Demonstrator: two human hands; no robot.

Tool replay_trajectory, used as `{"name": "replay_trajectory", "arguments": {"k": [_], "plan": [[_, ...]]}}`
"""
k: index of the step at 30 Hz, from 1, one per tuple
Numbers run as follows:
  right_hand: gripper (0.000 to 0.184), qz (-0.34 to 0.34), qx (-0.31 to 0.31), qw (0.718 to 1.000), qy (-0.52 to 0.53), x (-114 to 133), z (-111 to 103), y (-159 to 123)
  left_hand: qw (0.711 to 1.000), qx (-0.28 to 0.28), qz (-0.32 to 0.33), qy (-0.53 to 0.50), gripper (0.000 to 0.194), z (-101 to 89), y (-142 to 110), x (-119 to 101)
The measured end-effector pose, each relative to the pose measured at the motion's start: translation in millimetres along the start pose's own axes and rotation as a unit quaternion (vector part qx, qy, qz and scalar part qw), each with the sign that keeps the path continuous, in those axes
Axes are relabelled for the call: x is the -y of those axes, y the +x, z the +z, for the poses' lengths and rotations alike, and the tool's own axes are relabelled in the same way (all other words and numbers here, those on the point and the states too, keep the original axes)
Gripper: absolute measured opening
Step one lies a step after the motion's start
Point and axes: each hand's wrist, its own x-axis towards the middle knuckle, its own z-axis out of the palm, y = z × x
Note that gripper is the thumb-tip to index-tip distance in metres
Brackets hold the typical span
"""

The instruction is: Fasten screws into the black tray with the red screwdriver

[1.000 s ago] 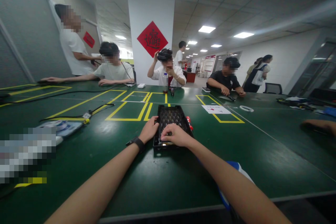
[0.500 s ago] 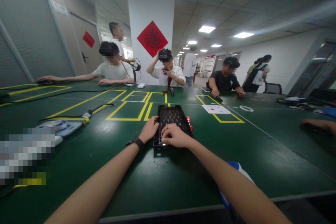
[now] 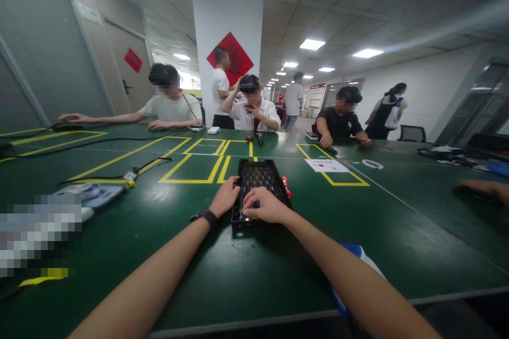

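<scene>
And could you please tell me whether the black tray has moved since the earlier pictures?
No, the tray shows no visible shift in any direction, judged against the yellow tape on the table.

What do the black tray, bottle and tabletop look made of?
Black tray: probably molded plastic, low sheen; thin, even walls and a patterned floor.
Bottle: likely clear plastic, since it looks see-through; glass isn't ruled out.
Tabletop: perhaps laminate or rubber matting, smooth satin green; reflections are soft.
</scene>
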Motion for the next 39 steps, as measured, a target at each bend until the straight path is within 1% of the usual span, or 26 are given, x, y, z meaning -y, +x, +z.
{"name": "replay_trajectory", "arguments": {"k": [2, 7, 19, 23, 26, 27, 29, 31, 32, 34, 36, 37, 39], "plan": [[0.014, -0.004, 0.009, 1.0, 0.003, 0, -1, -1, 1.0, 0.003, 0.003, -0.002, 0.041, -0.2, 0, -1], [0.015, -0.044, 0.019, 0.999, 0.017, -3, 0, -1, 1.0, -0.001, 0.005, 0.003, 0.041, 1.1, 0, -1], [0.014, -0.059, -0.04, 0.997, 0.044, 4, -1, -2, 1.0, -0.004, 0.013, -0.006, 0.042, -0.2, 0, 0], [0.015, -0.048, -0.058, 0.997, 0.03, 7, -1, -3, 1.0, -0.002, 0.011, -0.006, 0.041, 0.0, 0, 1], [0.017, -0.036, -0.068, 0.997, -0.003, 9, -8, -3, 1.0, -0.002, 0.015, -0.006, 0.04, -0.7, 0, 0], [0.018, -0.022, -0.077, 0.996, -0.025, 8, -13, -3, 1.0, -0.001, 0.018, -0.006, 0.04, -1.0, -1, 0], [0.022, 0.032, -0.116, 0.988, -0.094, 3, -24, -5, 1.0, 0.001, 0.017, -0.009, 0.04, -1.3, -1, -1], [0.026, 0.094, -0.158, 0.964, -0.193, -8, -37, -8, 1.0, 0.0, 0.013, -0.011, 0.039, -1.3, -2, -1], [0.027, 0.124, -0.167, 0.95, -0.234, -15, -43, -10, 1.0, -0.002, 0.011, -0.013, 0.039, -1.3, -2, -2], [0.025, 0.195, -0.158, 0.926, -0.283, -33, -50, -14, 1.0, -0.008, 0.008, -0.017, 0.038, -1.3, -3, -3], [0.026, 0.272, -0.125, 0.908, -0.295, -51, -53, -19, 1.0, -0.011, 0.004, -0.022, 0.038, -1.8, -4, -5], [0.025, 0.299, -0.1, 0.906, -0.281, -60, -53, -21, 1.0, -0.01, 0.002, -0.025, 0.038, -2.3, -4, -6], [0.025, 0.325, -0.081, 0.911, -0.242, -72, -51, -24, 1.0, -0.001, -0.003, -0.03, 0.039, -3.3, -6, -8]]}}
